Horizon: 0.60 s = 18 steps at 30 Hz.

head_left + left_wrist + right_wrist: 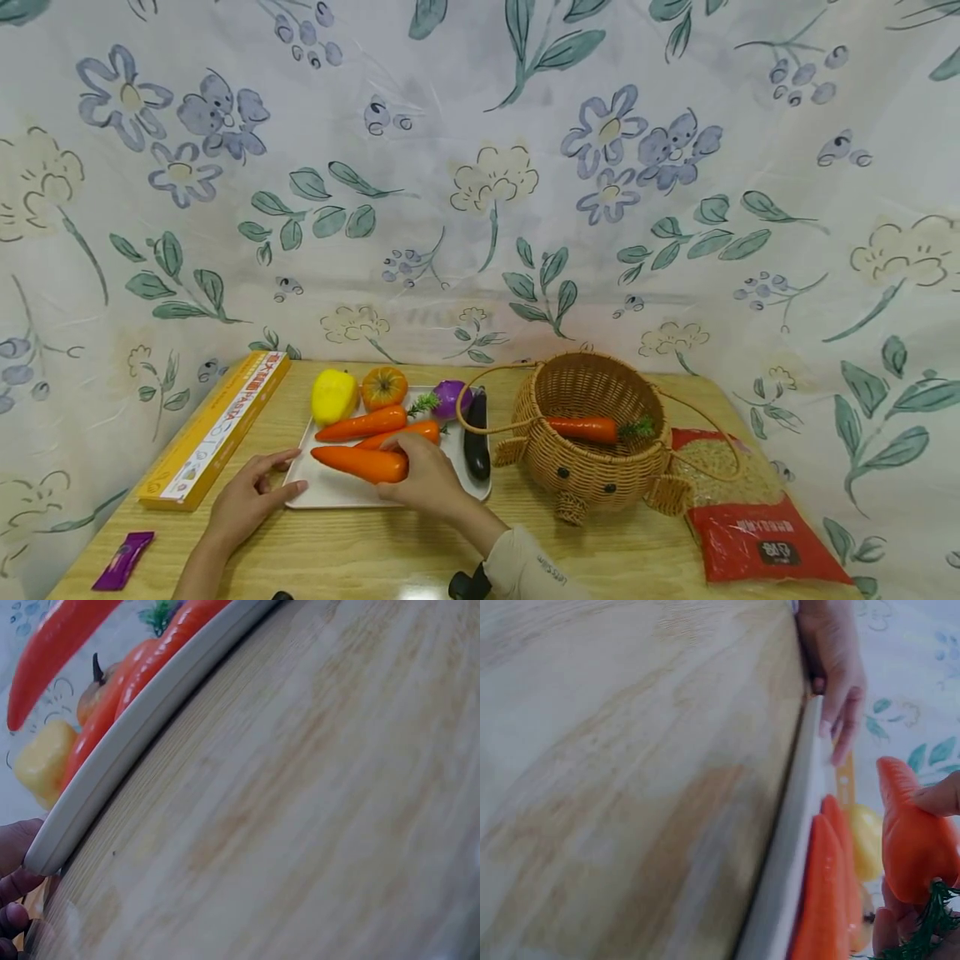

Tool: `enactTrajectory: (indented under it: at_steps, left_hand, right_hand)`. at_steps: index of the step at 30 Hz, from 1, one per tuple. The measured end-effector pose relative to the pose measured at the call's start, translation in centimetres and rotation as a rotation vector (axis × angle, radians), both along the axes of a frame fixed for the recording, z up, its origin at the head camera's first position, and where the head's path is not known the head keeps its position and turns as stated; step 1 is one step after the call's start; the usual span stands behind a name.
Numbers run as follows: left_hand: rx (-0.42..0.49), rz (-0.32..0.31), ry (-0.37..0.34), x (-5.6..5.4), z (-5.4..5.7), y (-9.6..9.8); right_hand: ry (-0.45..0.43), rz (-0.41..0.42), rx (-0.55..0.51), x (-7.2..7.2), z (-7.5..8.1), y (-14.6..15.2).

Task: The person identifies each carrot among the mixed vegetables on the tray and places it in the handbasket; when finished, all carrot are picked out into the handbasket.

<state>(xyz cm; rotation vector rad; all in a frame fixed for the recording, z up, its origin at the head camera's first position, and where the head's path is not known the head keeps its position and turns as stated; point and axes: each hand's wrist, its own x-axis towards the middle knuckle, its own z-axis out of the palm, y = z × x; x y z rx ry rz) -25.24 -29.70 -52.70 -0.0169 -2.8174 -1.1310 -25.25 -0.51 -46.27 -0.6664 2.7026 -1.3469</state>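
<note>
My right hand (427,479) grips an orange carrot (352,462) by its thick end, above the white tray (322,493). Its tapered tip points left, and green leaves (928,922) hang from its other end in the right wrist view. My left hand (247,500) holds the tray's near left corner between thumb and fingers. Two more carrots lie on the tray, one (367,423) behind the other (423,432). Around them are a yellow pepper (334,397), an orange pumpkin (385,388), a purple onion (450,399) and a dark eggplant (476,442).
Right of the tray stands a wicker basket (585,475) with looped handles and a carrot (585,429) inside. Beside it lies a red bag (765,533) of pale dry food. A long yellow pasta box (217,433) and a purple wrapped snack (123,561) lie at left.
</note>
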Motion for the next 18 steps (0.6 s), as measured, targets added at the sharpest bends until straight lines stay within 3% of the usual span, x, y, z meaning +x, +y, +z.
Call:
enactTrajectory:
  at_steps: [11,18]
  left_hand:
    - [-0.005,-0.011,-0.016,0.0,0.0,-0.1]
    - [-0.017,-0.019,0.003,0.0,0.2,-0.2]
  right_hand:
    - [0.063,0.062,-0.033,0.8,3.3,3.1]
    - [0.104,0.126,-0.075,1.3,6.4,4.9]
